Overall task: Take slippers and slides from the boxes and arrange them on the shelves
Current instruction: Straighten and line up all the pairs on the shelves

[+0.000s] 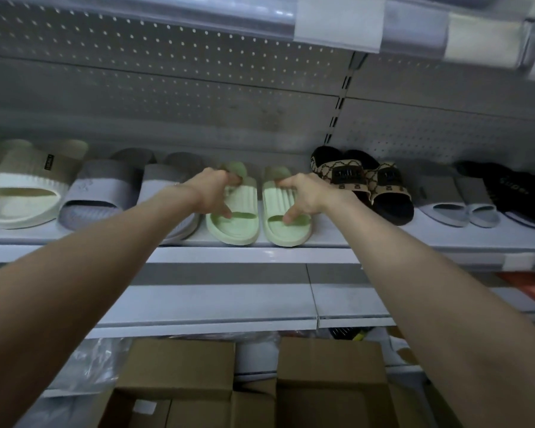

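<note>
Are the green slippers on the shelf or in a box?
On the shelf. Both slippers sit flat on it, soles down, side by side.

Not much legible here tbh. The cream slide (25, 186) far left has a small black tag (49, 162) on the strap w/ pale lettering, too small to read. The brown patterned slides (365, 183) each carry a black patch (347, 175) w/ letters on it, blurred. Along the strap edges there's a repeated two-letter mark, prob "DM" or "DW", can't say which. The black slippers (519, 193) far right have pale script across the upper, unreadable at this res. White slips (337, 26) in the clear rail (229, 18) up top: no print I can make out.
</note>
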